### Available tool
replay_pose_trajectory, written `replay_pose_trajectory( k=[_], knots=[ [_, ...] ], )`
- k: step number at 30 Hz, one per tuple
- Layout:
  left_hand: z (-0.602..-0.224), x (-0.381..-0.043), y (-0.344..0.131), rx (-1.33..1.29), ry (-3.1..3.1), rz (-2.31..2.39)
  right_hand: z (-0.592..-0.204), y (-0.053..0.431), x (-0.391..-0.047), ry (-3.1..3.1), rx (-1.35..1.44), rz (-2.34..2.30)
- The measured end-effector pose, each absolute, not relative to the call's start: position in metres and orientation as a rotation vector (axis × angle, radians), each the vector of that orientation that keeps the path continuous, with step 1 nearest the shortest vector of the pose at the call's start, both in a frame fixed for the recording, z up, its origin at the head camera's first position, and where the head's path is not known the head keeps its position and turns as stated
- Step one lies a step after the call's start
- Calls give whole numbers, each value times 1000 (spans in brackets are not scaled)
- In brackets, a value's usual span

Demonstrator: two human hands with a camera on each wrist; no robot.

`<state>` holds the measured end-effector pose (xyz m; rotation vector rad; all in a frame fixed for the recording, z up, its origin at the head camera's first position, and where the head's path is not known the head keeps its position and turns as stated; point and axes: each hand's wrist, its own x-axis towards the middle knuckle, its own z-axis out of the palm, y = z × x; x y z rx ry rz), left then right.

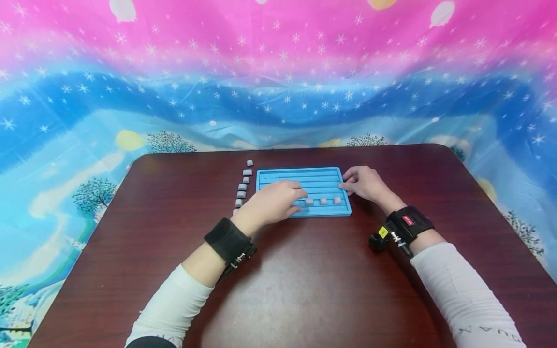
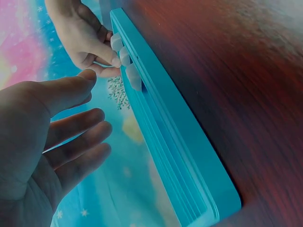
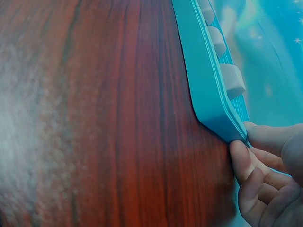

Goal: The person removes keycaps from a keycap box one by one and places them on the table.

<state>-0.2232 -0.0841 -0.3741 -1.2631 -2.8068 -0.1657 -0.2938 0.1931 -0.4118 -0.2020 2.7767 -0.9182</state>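
Note:
A light-blue ridged tray (image 1: pixel 319 169) lies on the table, holding a row of 3 small pale keycap-like blocks (image 1: pixel 323 201) along its near side. My left hand (image 1: pixel 278 199) hovers over the tray's left part, hiding some of it. In the left wrist view its thumb and fingers stand apart with nothing between them. At the tray's right end is my right hand (image 1: pixel 365 182), its thumb and fingers pinching the edge. The right wrist view shows this right hand (image 3: pixel 272 175) at the tray's corner, close to the nearest block (image 3: pixel 232 80).
Several more pale blocks (image 1: pixel 242 187) form a column on the dark red-brown table (image 1: pixel 304 280), left of the tray. My left forearm partly covers the column's near end. A patterned cloth (image 1: pixel 278 96) hangs behind the table.

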Motion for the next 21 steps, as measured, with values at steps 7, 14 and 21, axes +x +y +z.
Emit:
replay_pose_trajectory(
  k=[7, 14, 21],
  knots=[
    [-378, -230, -70, -1251, -2820, -132, -412, 193, -294, 2769, -196, -928],
    [-381, -239, -61, -1223, -2851, -228, -412, 194, -294, 2778, -199, -929],
    [-389, -246, -56, -1205, -2862, -207, -412, 194, -295, 2769, -208, -938]
  ],
)
